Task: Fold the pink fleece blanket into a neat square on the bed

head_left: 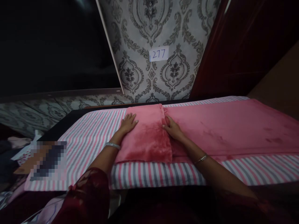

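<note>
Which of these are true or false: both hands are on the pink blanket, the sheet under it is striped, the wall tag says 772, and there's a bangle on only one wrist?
1. Both hands rest on the pink blanket. True: the left hand lies flat on the folded part, the right hand at the fold's edge.
2. The sheet beneath is striped. True: pink, grey and white stripes.
3. The wall tag reads 772. False: it reads 277.
4. Only one wrist has a bangle. False: the left wrist has a silver bangle and the right wrist a thin bracelet.
</note>
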Demonstrator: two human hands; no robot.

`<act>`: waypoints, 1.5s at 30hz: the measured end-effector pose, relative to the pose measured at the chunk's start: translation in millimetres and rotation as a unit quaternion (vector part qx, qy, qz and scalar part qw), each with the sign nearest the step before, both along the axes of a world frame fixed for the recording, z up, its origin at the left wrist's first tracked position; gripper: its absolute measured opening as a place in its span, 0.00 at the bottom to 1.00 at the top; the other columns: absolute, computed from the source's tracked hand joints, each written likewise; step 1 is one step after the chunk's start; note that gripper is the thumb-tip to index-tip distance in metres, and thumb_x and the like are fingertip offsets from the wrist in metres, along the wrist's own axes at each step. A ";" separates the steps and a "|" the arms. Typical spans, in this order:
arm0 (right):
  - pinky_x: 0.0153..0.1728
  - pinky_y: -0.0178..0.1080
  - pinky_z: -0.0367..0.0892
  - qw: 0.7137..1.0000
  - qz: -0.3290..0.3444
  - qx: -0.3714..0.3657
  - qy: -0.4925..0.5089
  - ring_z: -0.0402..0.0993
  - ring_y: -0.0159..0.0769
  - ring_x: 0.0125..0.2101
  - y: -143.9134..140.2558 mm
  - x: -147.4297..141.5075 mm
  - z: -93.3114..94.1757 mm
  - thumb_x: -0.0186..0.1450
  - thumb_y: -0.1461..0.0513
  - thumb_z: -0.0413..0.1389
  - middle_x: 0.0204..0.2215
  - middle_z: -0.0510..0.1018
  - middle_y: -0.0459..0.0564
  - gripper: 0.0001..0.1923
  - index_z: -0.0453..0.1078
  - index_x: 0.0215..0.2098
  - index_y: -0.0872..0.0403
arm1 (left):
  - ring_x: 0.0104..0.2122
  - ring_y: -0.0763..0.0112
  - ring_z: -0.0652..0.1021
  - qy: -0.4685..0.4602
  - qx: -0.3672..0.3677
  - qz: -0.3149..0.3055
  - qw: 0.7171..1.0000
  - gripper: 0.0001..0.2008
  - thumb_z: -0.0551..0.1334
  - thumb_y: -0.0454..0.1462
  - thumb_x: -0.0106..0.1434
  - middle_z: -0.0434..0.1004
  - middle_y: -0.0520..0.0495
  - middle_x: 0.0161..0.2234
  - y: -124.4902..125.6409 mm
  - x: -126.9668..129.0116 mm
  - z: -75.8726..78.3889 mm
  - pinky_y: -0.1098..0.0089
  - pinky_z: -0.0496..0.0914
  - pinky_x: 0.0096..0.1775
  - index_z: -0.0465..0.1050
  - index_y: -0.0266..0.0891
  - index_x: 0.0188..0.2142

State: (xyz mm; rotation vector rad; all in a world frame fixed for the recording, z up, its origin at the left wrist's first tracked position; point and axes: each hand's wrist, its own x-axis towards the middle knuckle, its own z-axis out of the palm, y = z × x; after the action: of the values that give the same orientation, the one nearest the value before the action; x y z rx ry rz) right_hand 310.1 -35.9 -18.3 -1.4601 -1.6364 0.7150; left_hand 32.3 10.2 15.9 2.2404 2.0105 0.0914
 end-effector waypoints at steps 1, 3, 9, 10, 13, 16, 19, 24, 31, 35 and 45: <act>0.56 0.48 0.66 1.000 -0.002 -0.010 -0.002 0.71 0.49 0.56 -6.7 3.2 -1.0 0.62 0.59 0.57 0.58 0.73 0.57 0.40 0.53 0.70 0.56 | 0.72 0.58 0.45 -0.001 -0.003 -0.006 1.000 0.31 0.44 0.50 0.73 0.41 0.44 0.73 -5.6 -2.1 1.4 0.47 0.50 0.66 0.47 0.46 0.72; 0.47 0.46 0.71 0.999 0.005 -0.032 -0.007 0.76 0.49 0.47 -23.1 9.5 -3.5 0.62 0.56 0.57 0.50 0.78 0.57 0.42 0.51 0.71 0.58 | 0.72 0.56 0.46 -0.003 -0.001 -0.030 1.000 0.31 0.45 0.51 0.72 0.42 0.44 0.73 -21.6 -6.8 2.8 0.45 0.49 0.66 0.49 0.46 0.71; 0.28 0.37 0.64 0.999 0.033 -0.029 -0.019 0.72 0.39 0.27 -66.2 17.4 -4.1 0.60 0.50 0.57 0.29 0.77 0.46 0.30 0.64 0.56 0.55 | 0.71 0.56 0.46 -0.010 -0.003 -0.086 0.996 0.31 0.46 0.53 0.72 0.42 0.44 0.73 -76.4 -17.5 0.3 0.47 0.48 0.67 0.50 0.47 0.71; 0.28 0.37 0.63 0.999 0.031 -0.024 -0.022 0.72 0.38 0.27 -69.5 16.9 -2.6 0.60 0.50 0.56 0.29 0.77 0.46 0.24 0.67 0.49 0.55 | 0.71 0.57 0.46 -0.012 -0.003 -0.086 0.996 0.31 0.46 0.52 0.72 0.42 0.44 0.73 -82.1 -17.8 0.1 0.47 0.48 0.67 0.50 0.47 0.71; 0.28 0.36 0.61 0.999 0.028 -0.019 -0.041 0.70 0.35 0.26 -73.0 13.7 1.6 0.59 0.51 0.56 0.28 0.77 0.47 0.13 0.66 0.33 0.52 | 0.71 0.56 0.47 -0.014 0.002 -0.092 0.996 0.30 0.47 0.51 0.72 0.43 0.44 0.73 -92.8 -14.7 0.6 0.47 0.49 0.66 0.51 0.47 0.71; 0.25 0.35 0.58 0.997 0.025 -0.025 -0.066 0.67 0.34 0.24 -71.0 10.2 2.3 0.58 0.53 0.55 0.23 0.74 0.45 0.11 0.64 0.26 0.51 | 0.71 0.56 0.47 -0.012 0.008 -0.105 0.994 0.30 0.48 0.49 0.72 0.43 0.43 0.73 -97.9 -8.4 0.5 0.45 0.48 0.66 0.52 0.46 0.70; 0.25 0.35 0.55 0.997 0.003 -0.014 -0.071 0.65 0.33 0.22 -68.1 10.3 -1.7 0.56 0.56 0.54 0.20 0.73 0.44 0.09 0.62 0.22 0.51 | 0.71 0.55 0.46 -0.006 0.010 -0.110 0.994 0.30 0.49 0.48 0.72 0.43 0.43 0.73 -100.1 -3.8 -2.6 0.44 0.47 0.67 0.52 0.46 0.71; 0.23 0.34 0.54 0.999 -0.017 -0.002 -0.039 0.64 0.32 0.21 -66.2 17.9 -10.5 0.56 0.58 0.52 0.18 0.70 0.42 0.08 0.60 0.20 0.50 | 0.71 0.53 0.46 0.016 0.013 -0.115 0.993 0.30 0.50 0.49 0.71 0.43 0.45 0.73 -99.0 -4.5 -11.2 0.44 0.47 0.67 0.51 0.48 0.71; 0.27 0.35 0.60 1.000 -0.013 -0.009 -0.002 0.69 0.34 0.25 -75.8 13.6 -7.6 0.57 0.56 0.53 0.24 0.75 0.44 0.07 0.64 0.30 0.50 | 0.71 0.54 0.46 0.014 0.001 -0.126 0.992 0.32 0.50 0.51 0.71 0.42 0.43 0.73 -106.2 -7.7 -4.5 0.45 0.47 0.67 0.50 0.47 0.71; 0.30 0.37 0.63 0.999 0.003 -0.015 -0.035 0.71 0.38 0.29 -86.5 9.3 -2.8 0.57 0.50 0.58 0.30 0.77 0.48 0.17 0.66 0.38 0.51 | 0.71 0.52 0.48 0.016 0.029 -0.137 0.990 0.32 0.51 0.53 0.70 0.45 0.45 0.73 -119.9 -5.7 -3.0 0.44 0.46 0.67 0.50 0.50 0.71; 0.23 0.35 0.52 0.996 0.031 -0.033 -0.082 0.61 0.32 0.21 -81.9 18.1 -9.9 0.59 0.55 0.54 0.18 0.65 0.41 0.12 0.58 0.22 0.49 | 0.71 0.49 0.46 0.024 0.054 -0.113 0.992 0.33 0.52 0.54 0.69 0.43 0.46 0.73 -130.1 0.9 -22.5 0.42 0.45 0.67 0.52 0.50 0.70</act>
State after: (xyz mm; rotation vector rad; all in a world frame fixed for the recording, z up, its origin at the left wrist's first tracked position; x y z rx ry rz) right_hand 328.1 -117.8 -28.2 -1.5568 -1.8047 0.7050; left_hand 33.2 -120.0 -6.5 2.5439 1.7980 0.1279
